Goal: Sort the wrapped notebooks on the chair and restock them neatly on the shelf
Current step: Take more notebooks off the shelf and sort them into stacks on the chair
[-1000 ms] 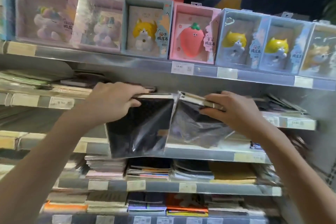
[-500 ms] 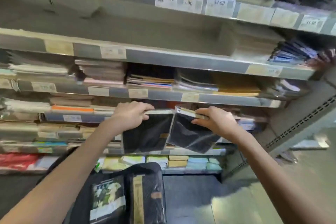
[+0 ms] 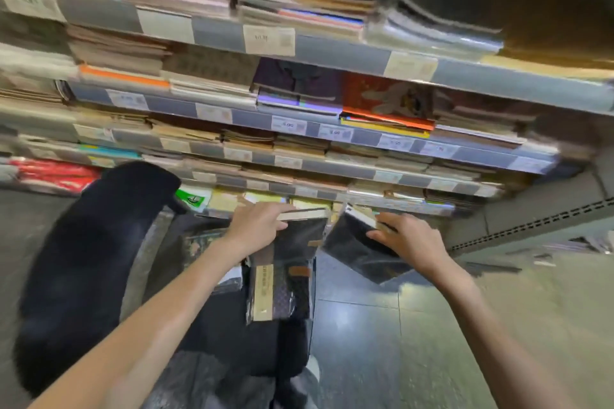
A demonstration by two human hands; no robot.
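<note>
While both arms reach out in front of the low shelves, each hand has a dark wrapped notebook by its top edge. The left hand (image 3: 257, 224) curls over the pale page edge of the left notebook (image 3: 297, 236), thumb underneath, and the cover hangs straight down in its glossy film. The right hand (image 3: 410, 239) grips the right notebook (image 3: 357, 247), fingers wrapped over the upper corner, and this one tilts, its lower corner pointing down toward the floor. The two notebooks sit just beside each other, top edges nearly meeting; whether they touch is hard to say through the blur.

Below the left notebook, more wrapped notebooks (image 3: 277, 289) lie on the black chair (image 3: 83, 276), one with a tan strip down its cover; the left forearm cuts off part of that pile. The chair's curved back fills the lower left, badly smeared.

Behind it all, the shelf (image 3: 349, 58) rows carry flat stacks of notebooks, with price tags (image 3: 269, 40) on the rails, their print mostly unreadable. Glossy floor tiles (image 3: 382, 342) show at the lower right.
</note>
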